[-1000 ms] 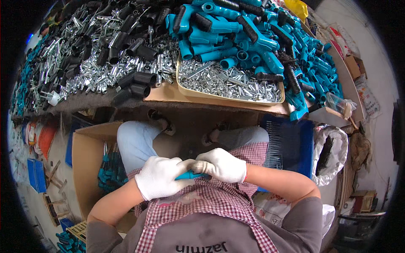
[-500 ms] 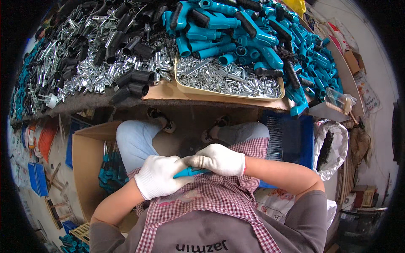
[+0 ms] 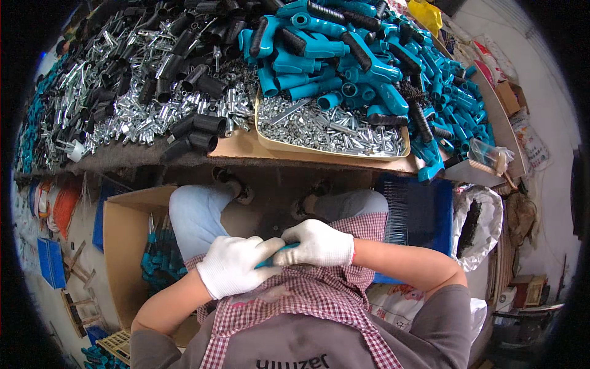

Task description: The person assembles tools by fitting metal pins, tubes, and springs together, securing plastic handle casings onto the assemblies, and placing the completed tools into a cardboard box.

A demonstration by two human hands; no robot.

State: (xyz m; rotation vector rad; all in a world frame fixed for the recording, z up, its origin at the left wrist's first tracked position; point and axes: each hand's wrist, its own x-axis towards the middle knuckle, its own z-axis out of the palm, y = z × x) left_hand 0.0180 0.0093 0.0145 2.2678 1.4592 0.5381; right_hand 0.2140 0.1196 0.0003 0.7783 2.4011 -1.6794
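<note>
Over my lap, in front of the checked apron [image 3: 289, 289], both hands work on one teal plastic handle piece [image 3: 287, 247]. My left hand [image 3: 233, 264], in a white knit glove, has its fingers closed round the left end. From the right, my gloved right hand [image 3: 318, 244] grips the other end, its thumb and fingers pressed close to the left fingertips. Most of the piece is hidden between the gloves; only small teal patches show. Whether a smaller part sits inside the grip I cannot tell.
On the bench ahead lie teal pistol-shaped handles [image 3: 319, 48], a tray of small metal parts [image 3: 270, 146], and loose metal and black sleeves [image 3: 206, 124]. A cardboard box [image 3: 117, 246] with teal-handled tools stands left; a blue bin [image 3: 424, 212] with thin rods and a white sack [image 3: 491, 230] stand right.
The hands have shifted slightly and the teal piece has turned between them, its right end now tilted up and less of it showing. The view has tipped a little.
</note>
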